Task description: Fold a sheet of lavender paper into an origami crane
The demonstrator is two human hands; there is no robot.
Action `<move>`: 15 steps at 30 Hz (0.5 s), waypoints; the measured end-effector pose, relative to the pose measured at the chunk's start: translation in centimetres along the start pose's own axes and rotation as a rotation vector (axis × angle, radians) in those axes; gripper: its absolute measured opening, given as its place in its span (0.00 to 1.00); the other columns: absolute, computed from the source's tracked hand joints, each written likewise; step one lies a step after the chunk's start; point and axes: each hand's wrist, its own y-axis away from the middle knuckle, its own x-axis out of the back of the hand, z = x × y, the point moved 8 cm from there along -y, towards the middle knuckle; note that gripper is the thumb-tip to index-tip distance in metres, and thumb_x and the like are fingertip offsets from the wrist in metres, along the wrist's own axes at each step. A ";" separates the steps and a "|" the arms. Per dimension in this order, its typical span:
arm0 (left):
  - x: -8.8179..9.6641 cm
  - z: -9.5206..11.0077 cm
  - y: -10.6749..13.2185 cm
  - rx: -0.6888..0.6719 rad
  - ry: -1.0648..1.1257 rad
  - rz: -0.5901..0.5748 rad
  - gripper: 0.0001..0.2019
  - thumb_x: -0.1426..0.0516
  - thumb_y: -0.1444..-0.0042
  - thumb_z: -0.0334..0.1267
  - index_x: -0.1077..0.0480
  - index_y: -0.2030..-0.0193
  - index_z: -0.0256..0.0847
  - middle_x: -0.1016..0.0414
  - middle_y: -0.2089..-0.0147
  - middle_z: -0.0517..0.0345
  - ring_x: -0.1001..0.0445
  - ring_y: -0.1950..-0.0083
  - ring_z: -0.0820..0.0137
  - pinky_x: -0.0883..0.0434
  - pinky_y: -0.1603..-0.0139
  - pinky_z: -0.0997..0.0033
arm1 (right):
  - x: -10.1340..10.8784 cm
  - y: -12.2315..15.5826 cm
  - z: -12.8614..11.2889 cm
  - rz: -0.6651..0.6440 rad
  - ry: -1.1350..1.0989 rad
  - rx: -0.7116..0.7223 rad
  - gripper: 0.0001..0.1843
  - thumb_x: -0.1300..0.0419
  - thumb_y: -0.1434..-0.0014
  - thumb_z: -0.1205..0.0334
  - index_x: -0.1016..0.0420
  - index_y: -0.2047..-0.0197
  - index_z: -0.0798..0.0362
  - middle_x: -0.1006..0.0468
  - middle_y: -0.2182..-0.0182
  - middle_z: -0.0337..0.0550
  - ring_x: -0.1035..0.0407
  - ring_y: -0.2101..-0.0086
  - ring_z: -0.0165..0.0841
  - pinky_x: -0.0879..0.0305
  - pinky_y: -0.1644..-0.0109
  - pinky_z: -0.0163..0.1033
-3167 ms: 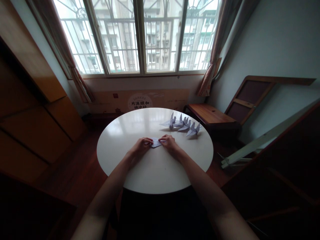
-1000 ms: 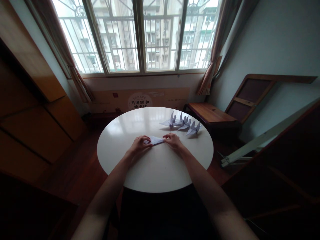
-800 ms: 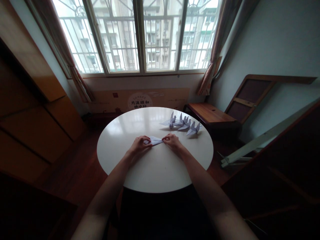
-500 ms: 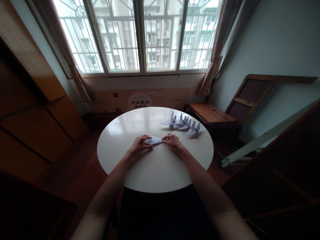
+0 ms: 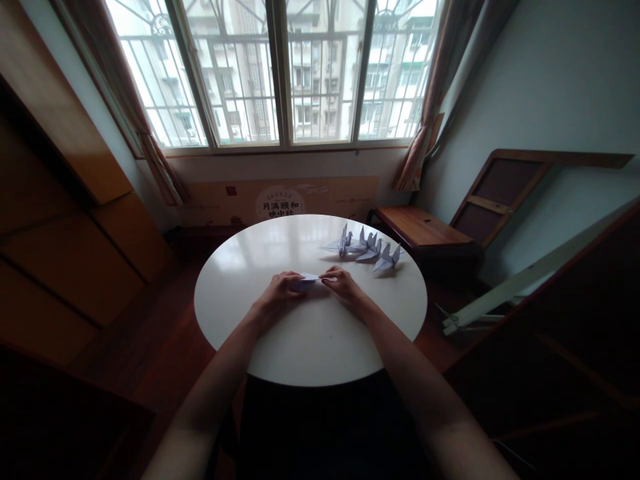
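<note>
A partly folded sheet of white paper (image 5: 309, 280) is held between my two hands over the middle of the round white table (image 5: 315, 353). My left hand (image 5: 283, 289) grips its left part, with the fingers behind and over it. At the right tip, my right hand (image 5: 341, 283) pinches the paper between thumb and fingers. The paper appears narrow and tilted nearly edge-on, so its exact folds are too small to make out. Several folded paper cranes (image 5: 369, 248) stand close together at the table's back right.
A wooden bench (image 5: 420, 225) stands behind the table on the right, with a framed wooden panel (image 5: 500, 193) beside it. A printed cardboard box (image 5: 320, 195) lies under the window. Wooden cabinets (image 5: 55, 267) line the left side.
The paper has turned from showing its broad face to nearly edge-on. My right hand has moved slightly left, and my left fingers have closed in on the paper.
</note>
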 end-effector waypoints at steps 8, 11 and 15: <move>0.4 0.5 -0.1 -0.038 0.160 0.066 0.20 0.39 0.49 0.36 0.28 0.48 0.41 0.22 0.54 0.52 0.24 0.56 0.64 0.29 0.55 0.67 | 1.8 -0.1 -1.7 0.154 -0.165 0.136 0.10 0.40 0.42 0.59 0.19 0.64 0.53 0.25 0.69 0.45 0.29 0.68 0.32 0.33 0.62 0.39; 0.7 0.2 -0.1 0.012 0.214 0.103 0.09 0.41 0.47 0.38 0.25 0.61 0.38 0.22 0.64 0.54 0.25 0.64 0.67 0.30 0.62 0.70 | 2.3 -0.1 -2.0 0.197 -0.219 0.131 0.14 0.41 0.41 0.54 0.20 0.59 0.53 0.24 0.68 0.44 0.30 0.69 0.32 0.33 0.62 0.39; 1.8 -1.6 -0.3 0.170 0.345 0.276 0.12 0.41 0.48 0.43 0.27 0.72 0.35 0.26 0.75 0.56 0.28 0.71 0.68 0.31 0.68 0.71 | 3.1 -0.2 -1.3 0.305 -0.249 0.044 0.24 0.42 0.42 0.50 0.29 0.45 0.52 0.24 0.66 0.45 0.30 0.67 0.34 0.33 0.64 0.39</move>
